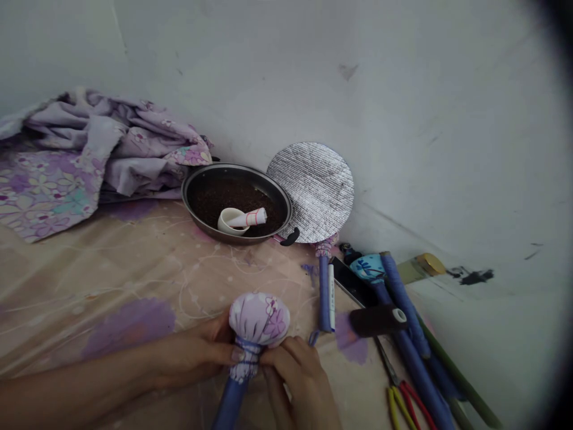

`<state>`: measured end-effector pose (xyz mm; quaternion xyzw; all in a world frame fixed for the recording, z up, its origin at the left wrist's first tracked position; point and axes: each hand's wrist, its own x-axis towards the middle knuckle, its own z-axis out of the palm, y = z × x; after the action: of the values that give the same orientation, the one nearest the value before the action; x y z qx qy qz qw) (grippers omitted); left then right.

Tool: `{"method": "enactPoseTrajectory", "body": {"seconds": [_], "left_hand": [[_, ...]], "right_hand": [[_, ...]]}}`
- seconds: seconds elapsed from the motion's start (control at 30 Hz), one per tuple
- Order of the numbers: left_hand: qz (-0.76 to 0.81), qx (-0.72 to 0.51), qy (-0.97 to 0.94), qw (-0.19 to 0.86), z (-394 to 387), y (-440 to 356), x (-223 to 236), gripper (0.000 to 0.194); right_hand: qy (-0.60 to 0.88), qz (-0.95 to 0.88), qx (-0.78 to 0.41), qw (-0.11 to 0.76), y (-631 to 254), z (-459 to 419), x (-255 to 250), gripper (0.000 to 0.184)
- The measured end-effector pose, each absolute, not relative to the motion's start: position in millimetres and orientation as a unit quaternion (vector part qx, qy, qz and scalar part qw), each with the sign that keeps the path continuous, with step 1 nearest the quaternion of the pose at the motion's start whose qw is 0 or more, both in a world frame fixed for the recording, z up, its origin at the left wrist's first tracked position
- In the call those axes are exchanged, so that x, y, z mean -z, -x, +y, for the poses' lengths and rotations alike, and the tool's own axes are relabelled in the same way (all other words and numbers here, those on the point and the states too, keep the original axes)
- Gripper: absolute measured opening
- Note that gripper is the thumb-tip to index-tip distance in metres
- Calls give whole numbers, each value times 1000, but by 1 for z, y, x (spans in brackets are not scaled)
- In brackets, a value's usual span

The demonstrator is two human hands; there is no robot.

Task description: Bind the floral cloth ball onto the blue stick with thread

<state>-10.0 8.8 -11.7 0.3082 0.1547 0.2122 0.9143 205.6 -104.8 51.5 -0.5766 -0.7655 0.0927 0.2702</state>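
Observation:
A cloth-headed mallet (258, 319), its rounded head wrapped in lilac floral fabric, tilts up in front of me. The fabric is gathered at the neck and bound with blue cord; below runs a blue-wrapped handle (230, 403). My left hand (197, 355) is closed around the neck from the left, thumb pressed on the binding. On the other side my right hand (299, 379) is curled, its fingertips pinched together against the neck; what they pinch is hidden. A small blue loop (314, 338) shows just beyond its knuckles.
Behind stand a dark pan (237, 239) holding a white cup (227, 222) and a round silver-faced paddle (313, 191). Floral cloth (111, 143) is heaped left. To the right lie a marker (331, 297), phone (351, 280), dark thread spool (376, 321), pliers (400, 394) and blue-wrapped sticks (405, 304).

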Motion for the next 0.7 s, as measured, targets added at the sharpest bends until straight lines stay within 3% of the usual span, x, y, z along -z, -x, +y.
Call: {"method": "enactPoseTrajectory", "body": {"seconds": [0.17, 0.27, 0.43, 0.7], "left_hand": [[155, -218, -297, 917, 8, 9, 14, 50], [141, -208, -285, 925, 9, 8, 17, 60], [148, -209, -274, 927, 8, 9, 14, 63], [156, -224, -308, 911, 6, 5, 23, 59]], "right_hand": [[604, -764, -67, 217, -206, -107, -44, 34], [628, -760, -44, 165, -210, -110, -41, 34], [605, -764, -73, 210, -211, -109, -43, 30], [603, -770, -31, 206, -205, -106, -35, 28]]}}
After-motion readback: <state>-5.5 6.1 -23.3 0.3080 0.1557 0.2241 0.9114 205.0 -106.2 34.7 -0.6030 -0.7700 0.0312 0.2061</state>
